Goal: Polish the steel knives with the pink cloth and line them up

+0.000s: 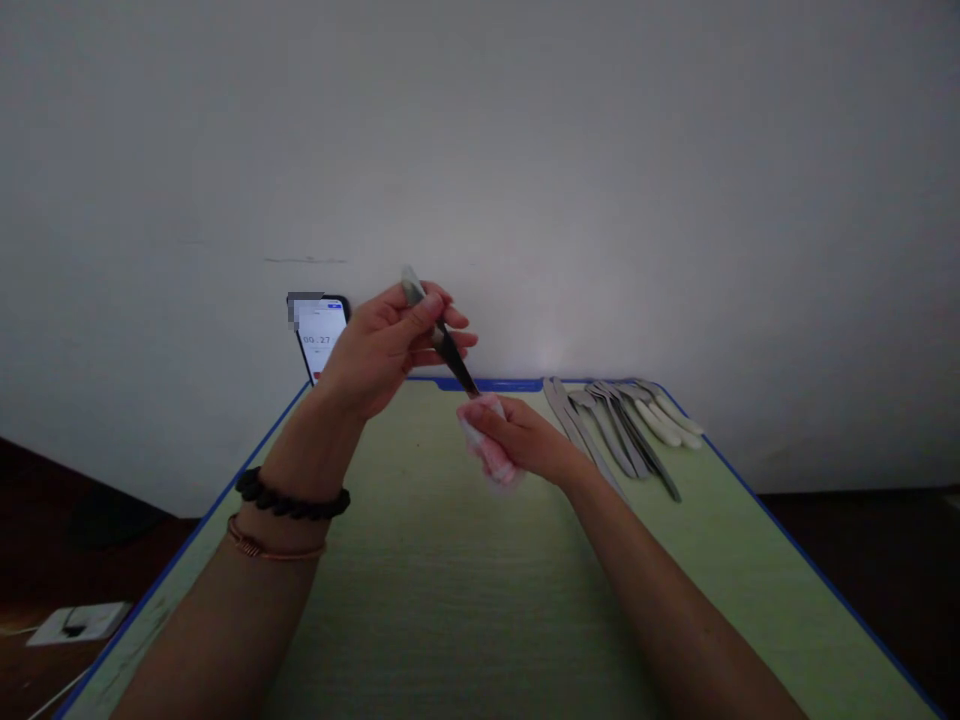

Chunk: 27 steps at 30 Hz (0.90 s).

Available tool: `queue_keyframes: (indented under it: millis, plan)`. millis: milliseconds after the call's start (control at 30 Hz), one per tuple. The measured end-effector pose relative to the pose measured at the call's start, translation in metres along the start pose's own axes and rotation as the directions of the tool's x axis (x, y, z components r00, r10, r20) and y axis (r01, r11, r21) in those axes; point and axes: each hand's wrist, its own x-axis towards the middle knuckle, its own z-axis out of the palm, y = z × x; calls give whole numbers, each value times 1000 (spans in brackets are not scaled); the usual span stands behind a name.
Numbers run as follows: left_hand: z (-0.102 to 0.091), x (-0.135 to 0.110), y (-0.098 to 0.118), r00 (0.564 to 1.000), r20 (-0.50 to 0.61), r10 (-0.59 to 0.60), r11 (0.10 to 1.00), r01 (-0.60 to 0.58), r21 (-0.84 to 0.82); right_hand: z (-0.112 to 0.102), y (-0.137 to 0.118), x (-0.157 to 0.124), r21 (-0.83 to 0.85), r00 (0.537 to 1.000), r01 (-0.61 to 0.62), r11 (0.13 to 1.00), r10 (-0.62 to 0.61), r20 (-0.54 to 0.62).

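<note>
Utensil (455, 360): raised off the tabletop between the two hands, its long axis slanting from upper left down to lower right; pale, blurred upper end, dark metal toward the lower one.
Left hand (386, 345): at the upper part, the grip pinching the utensil between thumb and fingers, other fingertips fanned past it.
Right hand (529, 435): at the lower end, fingers closed on the cloth where the metal runs into it – from this grip, the utensil lies up and to the left.
Cloth (495, 465): pink and white, soft, bunched; the utensil's tip cannot be made out there.
Cutlery (628, 450): well to the right of the utensil, nearer the right arm – slim grey metal pieces, spoons among them, side by side and partly overlapping.
White handles (660, 424): smooth, rounded and thicker, at the right of that group.
Tabletop (420, 560): pale green with faint grain, blue edging.
Phone (324, 340): upright with a slight tilt, beyond the left wrist, screen lit.
Wristbands: black chunky band (291, 500) and thin brown cord (274, 552), both on the left arm.
</note>
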Motion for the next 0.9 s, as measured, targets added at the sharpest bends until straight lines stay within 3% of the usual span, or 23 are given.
queue_keyframes:
  millis: [233,333,433,500,600,767,900]
  plan:
    - [-8,-3,21,971,-200,132,991,-135,0,-4,10,2,-91,995,-16,996,24,98]
    - [-11,-4,25,954,-247,167,986,-158,58,-5,17,2,-190,984,-83,978,111,141]
    - [-19,-7,32,927,-300,227,974,-209,92,-3,20,1,-347,945,-171,922,253,209]
    - [-25,-9,38,916,-316,249,969,-234,83,-2,17,0,-436,931,-161,885,284,231]
    - [-27,-10,41,913,-339,226,974,-224,45,0,5,-3,-453,950,-41,891,175,258]
    - [-13,0,26,931,-343,123,991,-132,-2,-3,-13,-7,-294,963,112,949,-32,267]
    - [-5,5,11,945,-312,93,991,-118,-60,-7,-10,-5,-114,929,73,991,-26,368]
